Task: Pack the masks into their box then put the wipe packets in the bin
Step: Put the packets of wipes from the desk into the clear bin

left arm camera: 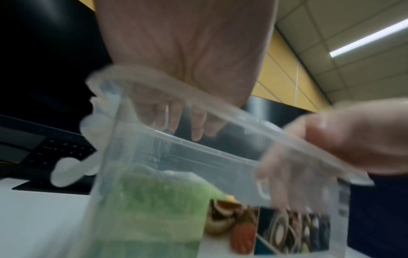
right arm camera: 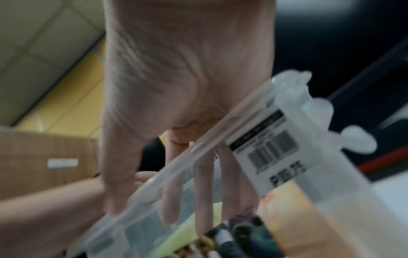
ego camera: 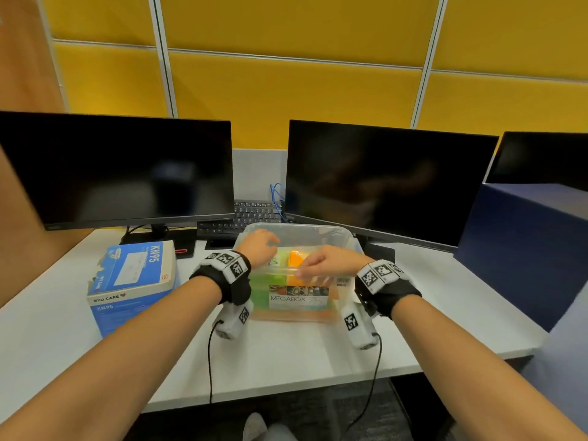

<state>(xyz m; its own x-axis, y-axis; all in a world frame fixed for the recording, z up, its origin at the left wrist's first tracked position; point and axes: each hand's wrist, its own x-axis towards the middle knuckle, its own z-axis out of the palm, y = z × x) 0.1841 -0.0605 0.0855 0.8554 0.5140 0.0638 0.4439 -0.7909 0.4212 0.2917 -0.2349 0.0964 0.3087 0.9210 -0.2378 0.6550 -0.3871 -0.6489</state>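
Only the left wrist view shows left hand (left arm camera: 176, 57) fingers (left arm camera: 196, 125) inside bin (left arm camera: 220, 153)

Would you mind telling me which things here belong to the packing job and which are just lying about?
Job: mask box, clear bin, green wipe packet, orange wipe packet.
Lying about: two monitors, keyboard, blue cable.

Black wristbands (ego camera: 234, 286) with white checkered tags, dangling black cables (ego camera: 210, 361).

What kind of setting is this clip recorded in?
Most likely an office cubicle: dark monitors on a white desk, a keyboard between them, and yellow partition panels behind.
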